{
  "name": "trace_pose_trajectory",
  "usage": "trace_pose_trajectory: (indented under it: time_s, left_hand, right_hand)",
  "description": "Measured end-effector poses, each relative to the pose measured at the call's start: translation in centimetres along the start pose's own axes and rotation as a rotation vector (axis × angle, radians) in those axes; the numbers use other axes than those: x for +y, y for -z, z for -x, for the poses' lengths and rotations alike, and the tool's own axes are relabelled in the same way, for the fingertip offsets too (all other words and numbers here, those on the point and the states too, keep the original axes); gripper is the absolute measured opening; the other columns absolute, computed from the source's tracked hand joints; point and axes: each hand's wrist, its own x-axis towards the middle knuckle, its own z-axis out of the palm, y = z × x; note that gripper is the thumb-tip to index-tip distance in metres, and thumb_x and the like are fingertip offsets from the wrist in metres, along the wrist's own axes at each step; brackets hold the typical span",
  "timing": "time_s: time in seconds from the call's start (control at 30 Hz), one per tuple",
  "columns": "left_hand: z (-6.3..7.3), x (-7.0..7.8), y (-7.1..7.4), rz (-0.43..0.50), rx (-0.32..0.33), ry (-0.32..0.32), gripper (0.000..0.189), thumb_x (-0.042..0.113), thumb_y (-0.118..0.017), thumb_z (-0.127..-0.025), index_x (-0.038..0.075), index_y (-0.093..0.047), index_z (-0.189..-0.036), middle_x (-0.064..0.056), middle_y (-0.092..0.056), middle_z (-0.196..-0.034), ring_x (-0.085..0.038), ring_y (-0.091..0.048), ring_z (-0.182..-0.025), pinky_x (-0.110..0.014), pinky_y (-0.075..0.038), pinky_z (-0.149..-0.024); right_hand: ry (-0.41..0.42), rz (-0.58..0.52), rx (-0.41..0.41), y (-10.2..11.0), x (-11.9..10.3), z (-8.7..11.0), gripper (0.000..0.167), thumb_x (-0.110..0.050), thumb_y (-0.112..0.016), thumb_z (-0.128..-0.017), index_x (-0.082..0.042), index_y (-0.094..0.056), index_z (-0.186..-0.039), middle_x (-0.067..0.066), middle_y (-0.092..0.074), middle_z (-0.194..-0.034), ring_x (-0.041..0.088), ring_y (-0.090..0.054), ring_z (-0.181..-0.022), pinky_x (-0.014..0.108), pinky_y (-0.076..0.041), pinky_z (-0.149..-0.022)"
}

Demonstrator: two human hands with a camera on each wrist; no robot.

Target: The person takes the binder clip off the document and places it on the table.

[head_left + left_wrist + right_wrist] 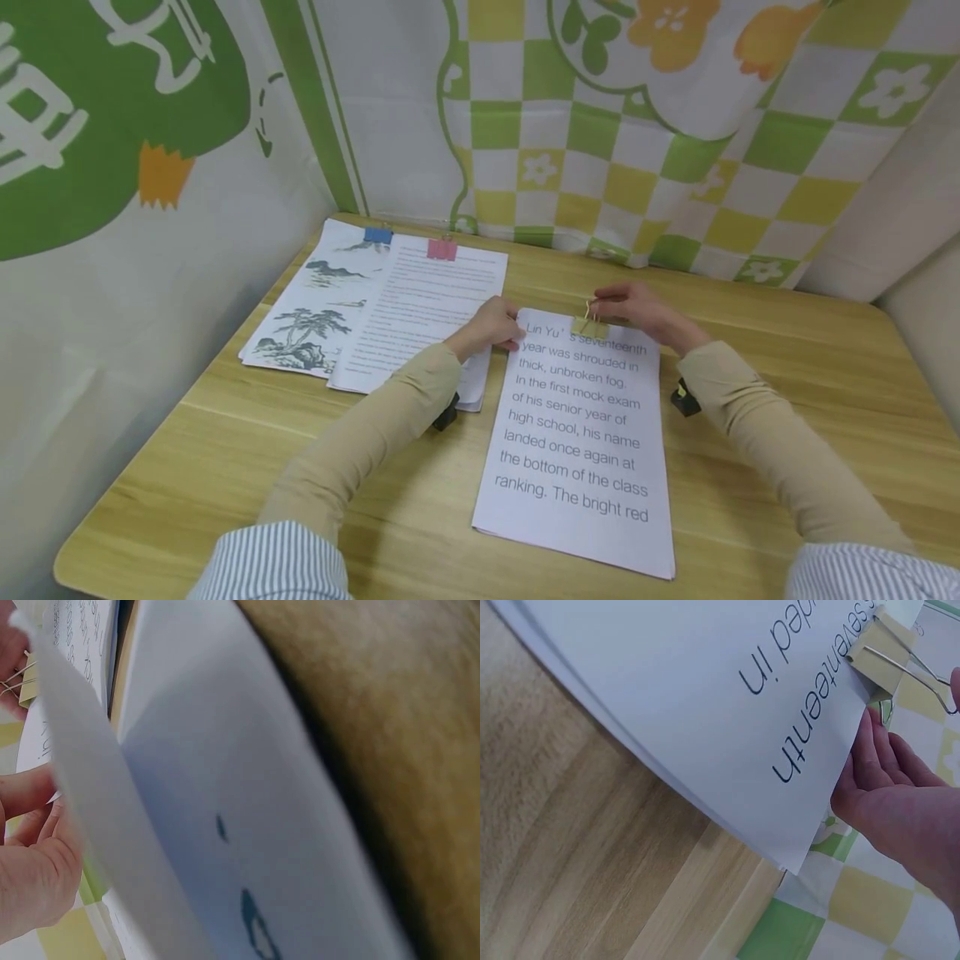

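Note:
A stack of white printed sheets (573, 533) with large text lies in front of me. A yellow binder clip (590, 328) sits on its top edge, its wire handles standing up. My left hand (493, 323) pinches the stack's top left corner between thumb and fingers. At the clip, my right hand (639, 310) holds the wire handles; the right wrist view has its fingers (870, 761) behind the paper's top edge, with only a bit of thumb showing. Close to the left wrist camera, pale sheets (195, 750) fill much of the picture.
To the left lie a text stack (420, 317) with a pink binder clip (442, 249) and a landscape-print stack (300, 333) with a blue binder clip (378, 235). They overlap on the wooden table (225, 467). A patterned curtain (585, 167) hangs behind the table's far edge.

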Motion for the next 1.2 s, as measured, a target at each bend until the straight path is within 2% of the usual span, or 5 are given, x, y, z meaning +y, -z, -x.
trace_pose_trajectory:
  time_s: [0.13, 0.33, 0.67, 0.97, 1.2]
  left_hand:
    - [0.1, 0.0, 0.1, -0.010, -0.002, 0.001, 0.017, 0.001, -0.062, -0.086, -0.006, -0.066, -0.101, -0.019, -0.068, -0.097, -0.011, -0.063, -0.062, -0.020, -0.057, -0.061]
    - [0.0, 0.0, 0.2, -0.021, -0.001, 0.008, 0.015, 0.002, -0.062, -0.086, -0.005, -0.066, -0.098, -0.017, -0.069, -0.093, -0.011, -0.063, -0.061, -0.020, -0.057, -0.061]
    - [0.2, 0.2, 0.0, -0.039, 0.005, 0.020, 0.025, 0.002, -0.062, -0.086, -0.005, -0.064, -0.110, -0.018, -0.069, -0.097, -0.010, -0.063, -0.060, -0.019, -0.057, -0.061]
    - [0.2, 0.4, -0.2, -0.047, 0.011, 0.029, 0.024, 0.002, -0.062, -0.086, -0.005, -0.065, -0.109, -0.018, -0.069, -0.096, -0.010, -0.062, -0.060, -0.019, -0.057, -0.060]
    - [0.0, 0.3, -0.3, -0.055, 0.018, 0.024, 0.017, 0.001, -0.062, -0.085, -0.006, -0.066, -0.101, -0.018, -0.068, -0.094, -0.010, -0.060, -0.058, -0.018, -0.056, -0.059]
  right_hand:
    - [-0.012, 0.001, 0.009, 0.0, -0.4, 0.3, 0.063, -0.022, -0.059, -0.092, 0.006, -0.032, -0.142, 0.026, -0.039, -0.144, 0.039, -0.036, -0.134, 0.050, -0.023, -0.117]
    - [-0.016, 0.016, 0.035, 0.0, 0.0, -0.3, 0.059, -0.022, -0.060, -0.092, 0.004, -0.037, -0.140, 0.025, -0.044, -0.140, 0.037, -0.043, -0.129, 0.047, -0.028, -0.116]
    - [-0.008, 0.066, 0.088, -0.4, 0.4, -0.5, 0.054, -0.020, -0.061, -0.091, 0.006, -0.044, -0.135, 0.028, -0.052, -0.131, 0.036, -0.051, -0.120, 0.045, -0.039, -0.109]
    - [-0.010, 0.114, 0.086, -0.3, 0.6, -0.6, 0.054, -0.023, -0.061, -0.092, 0.005, -0.044, -0.136, 0.025, -0.051, -0.133, 0.036, -0.049, -0.124, 0.047, -0.038, -0.109]
    - [-0.006, 0.123, 0.095, 0.4, 0.7, -0.5, 0.052, -0.024, -0.057, -0.095, 0.004, -0.044, -0.136, 0.025, -0.050, -0.134, 0.036, -0.047, -0.125, 0.047, -0.039, -0.108]
